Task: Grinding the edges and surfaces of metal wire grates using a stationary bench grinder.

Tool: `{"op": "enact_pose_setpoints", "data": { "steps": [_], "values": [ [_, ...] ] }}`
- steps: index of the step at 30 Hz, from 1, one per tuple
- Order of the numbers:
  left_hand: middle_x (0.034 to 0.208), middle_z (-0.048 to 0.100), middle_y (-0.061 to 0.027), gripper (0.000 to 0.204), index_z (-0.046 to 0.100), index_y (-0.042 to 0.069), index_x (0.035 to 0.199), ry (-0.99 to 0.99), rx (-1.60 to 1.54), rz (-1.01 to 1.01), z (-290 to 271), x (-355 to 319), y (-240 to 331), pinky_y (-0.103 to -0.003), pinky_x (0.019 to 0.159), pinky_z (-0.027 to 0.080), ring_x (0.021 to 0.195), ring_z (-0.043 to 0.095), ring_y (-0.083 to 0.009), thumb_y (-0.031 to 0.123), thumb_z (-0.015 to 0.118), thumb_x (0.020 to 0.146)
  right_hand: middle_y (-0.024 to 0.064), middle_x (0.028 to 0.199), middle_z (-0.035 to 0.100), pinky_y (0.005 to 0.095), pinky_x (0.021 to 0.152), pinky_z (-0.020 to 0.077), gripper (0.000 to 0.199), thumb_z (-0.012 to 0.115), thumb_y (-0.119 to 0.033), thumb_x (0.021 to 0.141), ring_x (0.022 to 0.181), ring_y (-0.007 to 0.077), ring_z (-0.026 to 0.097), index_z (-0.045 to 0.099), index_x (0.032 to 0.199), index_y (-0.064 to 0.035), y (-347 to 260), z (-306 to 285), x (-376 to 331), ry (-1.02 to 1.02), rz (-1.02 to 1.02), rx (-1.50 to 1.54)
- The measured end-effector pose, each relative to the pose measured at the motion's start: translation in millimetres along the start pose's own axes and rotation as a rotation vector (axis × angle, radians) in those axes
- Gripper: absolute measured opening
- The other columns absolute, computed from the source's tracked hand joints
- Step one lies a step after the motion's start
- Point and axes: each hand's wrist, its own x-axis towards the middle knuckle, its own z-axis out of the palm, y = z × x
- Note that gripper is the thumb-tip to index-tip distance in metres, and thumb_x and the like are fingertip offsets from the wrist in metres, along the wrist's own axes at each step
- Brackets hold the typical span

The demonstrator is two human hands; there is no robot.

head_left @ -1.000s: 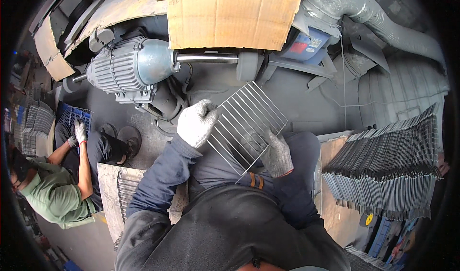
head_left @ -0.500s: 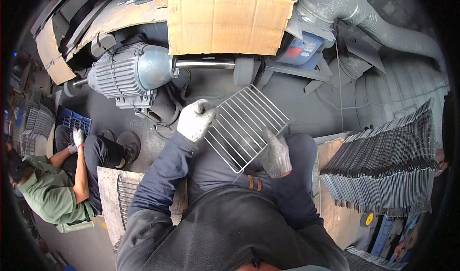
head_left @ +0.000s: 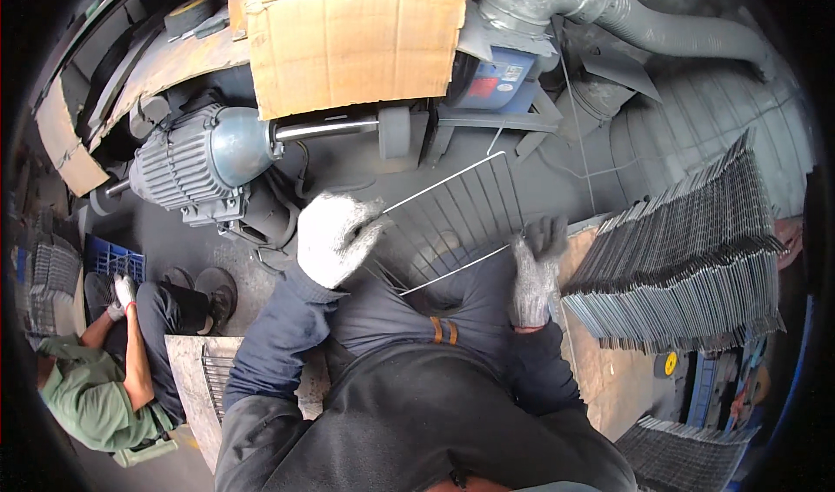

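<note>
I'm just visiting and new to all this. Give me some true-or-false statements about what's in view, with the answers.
1. The left hand holds a wire rack. True.
2. The right hand is bare. False: the right hand is gloved.
3. A big stack of racks is at the picture's right. True.
4. The motor is right of the cardboard. False: the motor is left of the cardboard.
5. The co-worker at the left wears green. True.
</note>
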Motion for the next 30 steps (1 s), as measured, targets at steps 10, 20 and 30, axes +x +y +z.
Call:
{"op": "enact_pose_setpoints", "data": {
  "steps": [10,20,30],
  "values": [
    [0.152,0.048,-0.0256,0.095,0.045,-0.003,0.153,0.454,-0.08,-0.506,34,-22,-1,-0.046,0.119,0.042,0.143,0.047,-0.0374,0.018,0.094,0.075,0.0053,0.096,0.07,0.0321,0.063,0.057,0.017,0.065,-0.007,0.103,0.074,0.0148,0.067,0.065,0.119,-0.0026,-14,23,23,-0.348,0.268,0.052],
    [0.097,0.071,-0.0128,0.029,0.06,-0.003,0.124,-0.113,-1.085,-1.358,76,-54,-67,-0.036,0.059,0.063,0.072,0.072,-0.0214,0.011,0.067,0.099,0.0109,0.113,0.072,0.0284,0.07,0.0582,0.039,0.067,-0.011,0.1,0.088,0.0167,0.07,0.061,0.136,0.002,16,36,43,-0.427,0.537,0.051],
    [0.094,0.073,-0.0129,0.033,0.06,-0.004,0.127,-0.16,-0.725,-1.036,102,-25,-72,-0.035,0.064,0.06,0.075,0.071,-0.0217,0.013,0.067,0.099,0.0167,0.12,0.072,0.0378,0.094,0.0556,0.041,0.067,-0.013,0.097,0.105,0.0262,0.07,0.061,0.133,0.0058,-19,37,58,-0.209,0.237,-0.312]
  ]
}}
